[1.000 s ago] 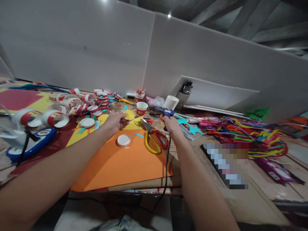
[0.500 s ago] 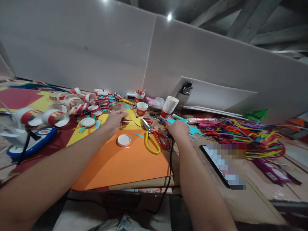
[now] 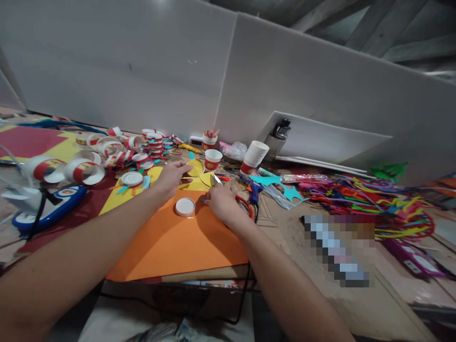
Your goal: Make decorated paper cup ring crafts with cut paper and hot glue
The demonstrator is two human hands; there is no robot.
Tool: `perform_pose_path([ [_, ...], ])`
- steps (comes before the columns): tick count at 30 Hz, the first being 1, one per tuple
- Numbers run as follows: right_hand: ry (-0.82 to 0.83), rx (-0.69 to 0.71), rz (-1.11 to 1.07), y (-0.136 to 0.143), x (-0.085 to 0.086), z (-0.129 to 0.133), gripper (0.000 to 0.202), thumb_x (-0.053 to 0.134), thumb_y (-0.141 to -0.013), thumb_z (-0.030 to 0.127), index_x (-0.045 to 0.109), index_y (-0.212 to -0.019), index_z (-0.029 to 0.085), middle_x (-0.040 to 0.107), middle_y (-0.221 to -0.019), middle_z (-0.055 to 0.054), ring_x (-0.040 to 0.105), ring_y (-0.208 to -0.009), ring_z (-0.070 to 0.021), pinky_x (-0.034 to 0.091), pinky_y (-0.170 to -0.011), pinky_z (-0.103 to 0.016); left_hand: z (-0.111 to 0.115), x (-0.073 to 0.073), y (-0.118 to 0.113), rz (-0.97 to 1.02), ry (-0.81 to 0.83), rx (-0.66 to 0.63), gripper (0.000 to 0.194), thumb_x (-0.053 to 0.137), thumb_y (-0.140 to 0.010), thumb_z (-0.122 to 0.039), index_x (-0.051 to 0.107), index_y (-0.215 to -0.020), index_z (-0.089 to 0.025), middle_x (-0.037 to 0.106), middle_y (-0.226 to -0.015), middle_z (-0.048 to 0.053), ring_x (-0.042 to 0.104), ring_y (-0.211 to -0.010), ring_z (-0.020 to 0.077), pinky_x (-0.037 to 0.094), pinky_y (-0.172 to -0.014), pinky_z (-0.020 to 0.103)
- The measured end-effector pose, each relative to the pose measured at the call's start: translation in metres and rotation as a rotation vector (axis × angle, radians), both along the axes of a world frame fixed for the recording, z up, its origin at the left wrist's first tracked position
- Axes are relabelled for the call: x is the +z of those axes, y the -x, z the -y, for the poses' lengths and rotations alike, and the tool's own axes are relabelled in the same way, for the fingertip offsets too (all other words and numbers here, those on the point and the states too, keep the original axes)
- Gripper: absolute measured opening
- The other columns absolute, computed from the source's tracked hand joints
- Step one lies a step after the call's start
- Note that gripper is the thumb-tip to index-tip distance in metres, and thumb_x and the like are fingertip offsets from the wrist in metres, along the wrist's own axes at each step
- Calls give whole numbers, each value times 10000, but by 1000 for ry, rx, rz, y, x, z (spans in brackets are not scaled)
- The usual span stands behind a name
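My left hand [image 3: 174, 175] pinches the near edge of a round yellow piece [image 3: 195, 167], with a teal tab [image 3: 191, 155] at its top. My right hand [image 3: 223, 202] reaches over the orange sheet [image 3: 171, 247], fingertips together at a small teal paper strip [image 3: 203, 200]. Beneath that hand lie the scissors [image 3: 245, 207], blades and part of a red handle showing, the rest covered. A white round lid [image 3: 185, 206] lies on the sheet between my hands. The blue glue gun [image 3: 255, 191] rests right of my right hand.
Behind my hands stand a paper cup [image 3: 213, 160], a stack of cups [image 3: 255, 156] and a bottle [image 3: 278, 137]. Cut cup rings [image 3: 83, 168] and a blue-edged device [image 3: 50, 209] lie left. Colourful pipe cleaners [image 3: 370, 204] and a blurred-out phone [image 3: 337, 251] lie right.
My right hand has left the glue gun and moved left over the scissors to the teal strip. My left hand still holds the yellow piece. The view has shifted slightly.
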State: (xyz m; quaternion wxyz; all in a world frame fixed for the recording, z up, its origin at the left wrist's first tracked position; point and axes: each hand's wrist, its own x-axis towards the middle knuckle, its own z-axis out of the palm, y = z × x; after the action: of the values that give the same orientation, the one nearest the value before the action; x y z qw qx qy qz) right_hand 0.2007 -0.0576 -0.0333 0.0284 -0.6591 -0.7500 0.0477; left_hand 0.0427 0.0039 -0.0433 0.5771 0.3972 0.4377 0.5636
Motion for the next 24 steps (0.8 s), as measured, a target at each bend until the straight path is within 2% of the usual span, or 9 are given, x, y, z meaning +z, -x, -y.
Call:
perform_pose_path([
  [3,-8,-6,-7,1,1,-1,159,693,-788,329,730,-791,174,658,-1007,-184,464,-1148,-400,345,-895,-507,1,1,-1,2,-2,-2,245,771,-582,-260,581,-694,-155,576,-681,-13,559,-570,99,510,-540,241],
  [6,-31,-19,-127,-1,4,2,95,684,-780,269,699,-752,179,674,-863,-132,515,-1081,-333,345,-907,-469,2,2,-1,31,2,-12,243,768,-588,-252,574,-697,-155,559,-652,-25,552,-549,92,507,-539,238],
  [8,-66,-29,-323,-3,6,2,61,649,-792,223,662,-753,179,668,-794,-73,564,-947,-246,369,-879,-406,3,3,-2,44,5,-18,237,767,-595,-240,573,-699,-151,561,-650,-26,555,-544,89,513,-547,241],
  [11,-117,-43,-795,-5,6,-1,84,608,-806,243,593,-761,173,629,-741,-5,548,-718,-140,403,-729,-286,7,5,-4,50,13,-26,212,750,-616,-220,585,-726,-145,588,-677,-12,590,-565,101,517,-552,242],
  [13,-127,-62,-1071,-6,3,-5,139,626,-777,293,563,-742,174,594,-703,17,517,-647,-115,390,-647,-248,10,8,-7,46,14,-29,193,733,-634,-211,586,-740,-143,595,-682,-7,606,-571,110,516,-543,240],
  [15,-124,-81,-1224,-5,-1,-9,204,665,-730,347,553,-721,177,574,-677,29,506,-622,-107,382,-622,-240,14,12,-10,37,8,-25,184,724,-643,-203,576,-734,-144,576,-655,-16,596,-550,108,517,-531,241],
  [19,-119,-104,-1338,-2,-9,-14,334,741,-637,426,525,-724,186,548,-646,49,487,-587,-97,363,-585,-235,23,18,-16,24,-14,-20,231,755,-611,-207,553,-708,-152,530,-598,-46,544,-498,85,522,-513,239],
  [24,-161,-125,-1387,1,-15,-18,429,781,-590,447,477,-768,201,503,-612,78,467,-571,-88,347,-566,-230,29,21,-20,-13,-44,-60,239,755,-618,-243,562,-724,-149,581,-631,-26,559,-506,87,514,-494,225],
])
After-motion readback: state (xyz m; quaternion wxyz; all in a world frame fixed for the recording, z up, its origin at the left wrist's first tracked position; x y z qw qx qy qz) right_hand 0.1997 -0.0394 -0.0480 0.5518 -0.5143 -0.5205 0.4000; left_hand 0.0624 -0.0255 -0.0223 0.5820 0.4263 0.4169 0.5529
